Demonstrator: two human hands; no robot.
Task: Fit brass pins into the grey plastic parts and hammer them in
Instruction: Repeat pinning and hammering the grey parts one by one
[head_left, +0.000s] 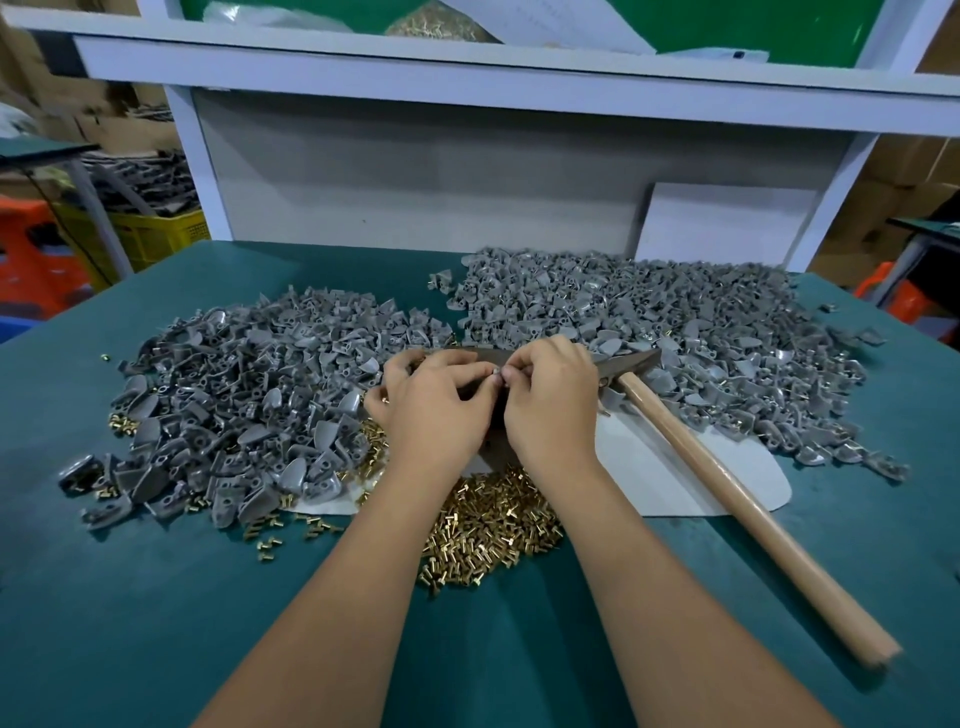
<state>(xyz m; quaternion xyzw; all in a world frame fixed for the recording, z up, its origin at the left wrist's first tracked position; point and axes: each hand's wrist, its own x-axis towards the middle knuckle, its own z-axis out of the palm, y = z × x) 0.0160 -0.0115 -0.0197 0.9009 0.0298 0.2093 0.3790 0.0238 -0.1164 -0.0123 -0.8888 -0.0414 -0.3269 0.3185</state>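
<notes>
Worktop (130, 597) with a green top carries everything here. Toward its left edge lies a big heap of grey plastic parts (244, 410), with a few loose brass pins beside it. In the middle, close to the near edge, sits a pile of brass pins (488, 535), partly hidden under the two arms. Above that pile the left hand (441, 410) and the right hand (550, 395) meet, fingertips touching. The left grip is curled and pinches a small grey part (495, 372). The right grip is curled too and pinches at the same spot; what it holds there is too small to tell. Just right of the hands lies a hammer (727, 493), its wooden handle pointing toward the near right corner. A second heap (675, 332) of grey parts fills the far right side.
</notes>
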